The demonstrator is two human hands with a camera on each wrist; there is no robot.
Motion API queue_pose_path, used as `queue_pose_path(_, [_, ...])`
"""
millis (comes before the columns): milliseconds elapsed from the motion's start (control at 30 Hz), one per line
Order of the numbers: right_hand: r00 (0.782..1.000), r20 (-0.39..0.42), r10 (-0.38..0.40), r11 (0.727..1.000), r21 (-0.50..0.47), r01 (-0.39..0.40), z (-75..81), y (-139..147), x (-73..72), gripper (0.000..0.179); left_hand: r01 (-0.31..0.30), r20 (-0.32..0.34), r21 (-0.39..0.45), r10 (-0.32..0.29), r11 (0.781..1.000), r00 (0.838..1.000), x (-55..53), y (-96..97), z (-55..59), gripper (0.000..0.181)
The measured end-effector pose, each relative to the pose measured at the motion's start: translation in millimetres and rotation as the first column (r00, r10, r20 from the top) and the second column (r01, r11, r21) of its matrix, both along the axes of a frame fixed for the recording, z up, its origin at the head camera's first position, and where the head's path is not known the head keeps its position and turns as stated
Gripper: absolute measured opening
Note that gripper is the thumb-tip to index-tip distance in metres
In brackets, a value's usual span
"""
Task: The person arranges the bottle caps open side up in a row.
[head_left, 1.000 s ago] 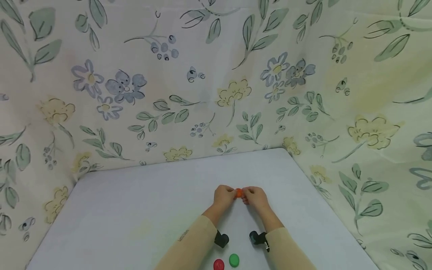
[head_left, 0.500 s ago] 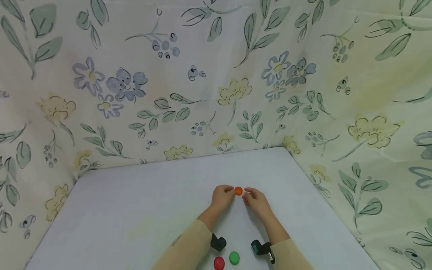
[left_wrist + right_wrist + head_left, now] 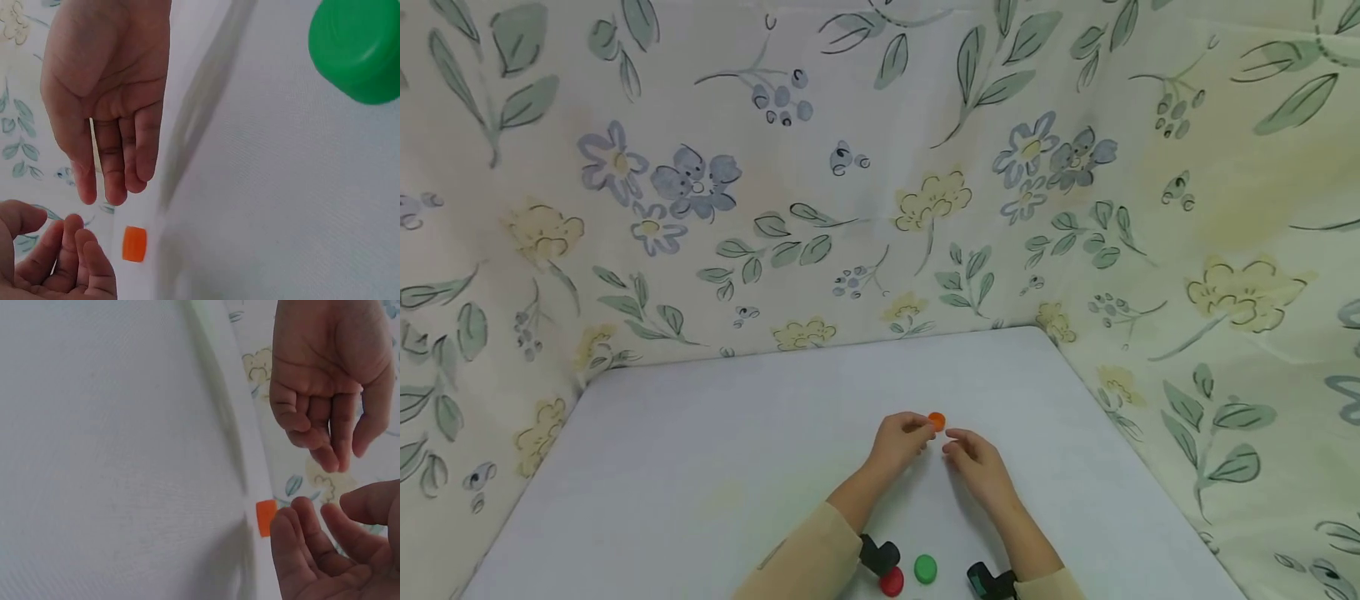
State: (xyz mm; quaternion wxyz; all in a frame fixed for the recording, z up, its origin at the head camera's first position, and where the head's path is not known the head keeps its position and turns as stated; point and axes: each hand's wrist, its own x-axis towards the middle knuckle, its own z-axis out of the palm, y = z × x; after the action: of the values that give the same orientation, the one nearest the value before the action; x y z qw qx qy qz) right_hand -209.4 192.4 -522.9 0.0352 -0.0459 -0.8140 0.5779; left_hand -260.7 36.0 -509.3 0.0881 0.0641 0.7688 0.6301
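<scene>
A small orange round cap (image 3: 937, 422) stands on the white table; it shows side-on as an orange block (image 3: 134, 244) in the left wrist view. Close to its left side is my left hand (image 3: 897, 443), fingers loosely bent and holding nothing. My right hand (image 3: 981, 468) hovers to the right and nearer, its fingers relaxed and apart from the cap. From the right wrist, both the left hand (image 3: 334, 375) and the right hand (image 3: 331, 556) look free of any object.
Nearer the body lie a green cap (image 3: 926, 569) and a red cap (image 3: 892, 582), the red one partly behind the left wrist's black camera (image 3: 878, 555). Floral cloth (image 3: 805, 208) hangs around the white table (image 3: 722, 450).
Both hands have let go of the orange cap. My right hand has drawn back toward the body and right; my left has loosened its fingers beside the cap.
</scene>
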Motion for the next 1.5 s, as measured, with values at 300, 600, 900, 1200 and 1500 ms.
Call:
queue_pose_path(300, [1.0, -0.01, 0.025, 1.0, 0.002, -0.025, 16.6, 0, 16.4, 0.028, 0.074, -0.005, 0.002, -0.074, 0.997, 0.997, 18.9, -12.9, 18.2, 0.021])
queue_pose_path(600, [0.997, 0.007, 0.082, 0.995, -0.063, -0.082, 40.6, 1, 34.9, 0.031, 0.18, -0.012, 0.004, -0.18, 0.984, 0.984, 37.0, -21.2, 29.5, 0.019])
queue_pose_path(900, [0.989, 0.033, 0.146, 0.989, -0.035, -0.145, 28.4, -1, 51.4, 0.034, 0.255, 0.001, -0.043, -0.255, 0.966, 0.967, 60.1, -35.5, 22.7, 0.018])
queue_pose_path(1200, [0.974, 0.052, 0.221, 0.975, 0.018, -0.222, 23.7, -6, 64.0, 0.037, 0.294, -0.015, -0.118, -0.298, 0.949, 0.955, 78.2, -44.7, 18.3, 0.019])
queue_pose_path(1500, [0.915, 0.088, 0.393, 0.919, -0.006, -0.394, 15.0, -1, 73.4, 0.045, 0.364, -0.045, -0.177, -0.377, 0.915, 0.925, 91.4, -50.4, 11.3, 0.017])
